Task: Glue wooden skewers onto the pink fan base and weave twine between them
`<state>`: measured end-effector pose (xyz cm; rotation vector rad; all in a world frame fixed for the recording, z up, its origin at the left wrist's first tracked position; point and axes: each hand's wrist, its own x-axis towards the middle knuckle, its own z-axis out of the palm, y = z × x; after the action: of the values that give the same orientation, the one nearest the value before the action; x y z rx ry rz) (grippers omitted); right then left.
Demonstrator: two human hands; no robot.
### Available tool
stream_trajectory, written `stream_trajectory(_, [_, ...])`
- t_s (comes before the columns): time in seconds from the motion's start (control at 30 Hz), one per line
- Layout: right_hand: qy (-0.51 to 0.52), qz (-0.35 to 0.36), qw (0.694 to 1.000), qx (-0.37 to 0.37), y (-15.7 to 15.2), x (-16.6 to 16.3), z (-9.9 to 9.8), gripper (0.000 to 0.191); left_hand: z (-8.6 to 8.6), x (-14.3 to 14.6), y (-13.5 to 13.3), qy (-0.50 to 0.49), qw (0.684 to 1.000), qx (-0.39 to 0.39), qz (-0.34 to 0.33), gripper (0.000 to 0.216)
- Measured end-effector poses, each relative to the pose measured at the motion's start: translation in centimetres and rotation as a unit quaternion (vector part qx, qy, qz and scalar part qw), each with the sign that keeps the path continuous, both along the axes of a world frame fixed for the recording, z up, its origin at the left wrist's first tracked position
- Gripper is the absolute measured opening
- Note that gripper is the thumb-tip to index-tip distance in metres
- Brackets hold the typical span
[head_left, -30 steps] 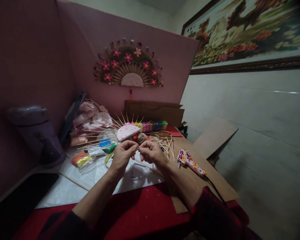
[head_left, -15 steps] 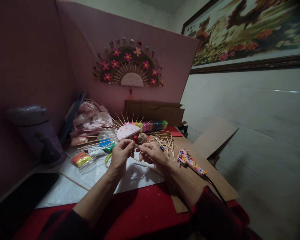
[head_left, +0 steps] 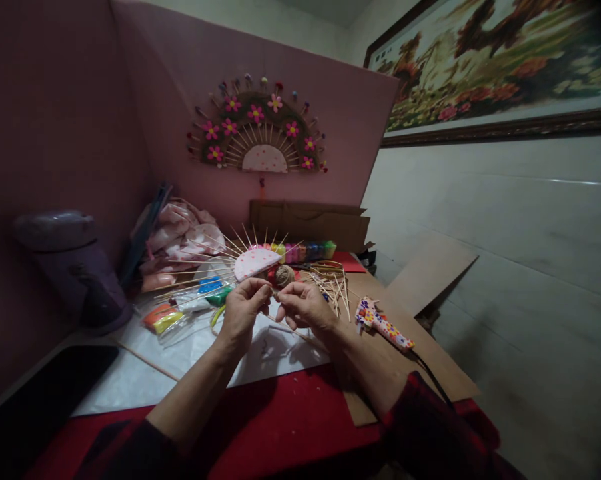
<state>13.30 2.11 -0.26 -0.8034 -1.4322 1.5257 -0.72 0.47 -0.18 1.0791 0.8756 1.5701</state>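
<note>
My left hand (head_left: 247, 308) and my right hand (head_left: 304, 307) meet over the white sheet (head_left: 275, 360), thumbs pinched against fingers. Whatever lies between the fingertips is too small to make out. Just beyond them lies a half-round piece of pink dotted fabric (head_left: 255, 263) with thin wooden sticks (head_left: 215, 272) fanning out from it. A ball of twine (head_left: 284, 274) sits right behind my fingertips. To the right are loose wooden sticks (head_left: 336, 290) and a flower-patterned glue gun (head_left: 383, 324).
At left stand a lidded purple container (head_left: 75, 280) and a dark flat object (head_left: 50, 380). Bags of coloured clay (head_left: 165, 320) lie on the sheet. Pink fabric (head_left: 180, 227) is heaped behind. A decorated fan (head_left: 257, 133) hangs on the pink board (head_left: 340, 127). Cardboard (head_left: 430, 373) covers the right side.
My right hand's fingers have shifted very slightly, with the lower ones a little more extended. My left hand and the things on the table look the same.
</note>
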Motion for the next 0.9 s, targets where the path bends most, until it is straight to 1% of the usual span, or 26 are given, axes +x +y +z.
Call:
stream_trajectory(0.17, [0.008,-0.026,0.999,0.024,-0.23,-0.05,0.31,0.022,0.15,-0.13,-0.14,0.055,0.998,0.011,0.005,0.027])
stream_trajectory(0.27, [0.006,-0.041,0.999,0.034,-0.35,-0.05,0.35,0.018,0.00,-0.07,0.02,0.104,0.994,0.025,0.013,0.024])
stream_trajectory(0.33, [-0.001,-0.046,0.998,0.043,-0.38,-0.07,0.31,0.018,-0.12,0.00,0.14,0.114,0.993,0.032,0.007,0.023])
stream_trajectory(0.43, [-0.008,-0.059,0.996,0.061,-0.40,-0.17,0.23,0.018,-0.14,0.01,0.17,0.108,0.994,0.035,-0.004,0.021])
stream_trajectory(0.63, [-0.016,-0.075,0.995,0.069,-0.59,-0.31,0.22,0.015,-0.13,-0.17,0.20,0.058,0.998,0.016,0.020,0.021])
stream_trajectory(0.9, [-0.024,-0.067,0.995,0.067,-0.54,-0.19,0.12,0.013,-0.31,0.02,0.34,-0.001,0.999,-0.014,0.032,0.023])
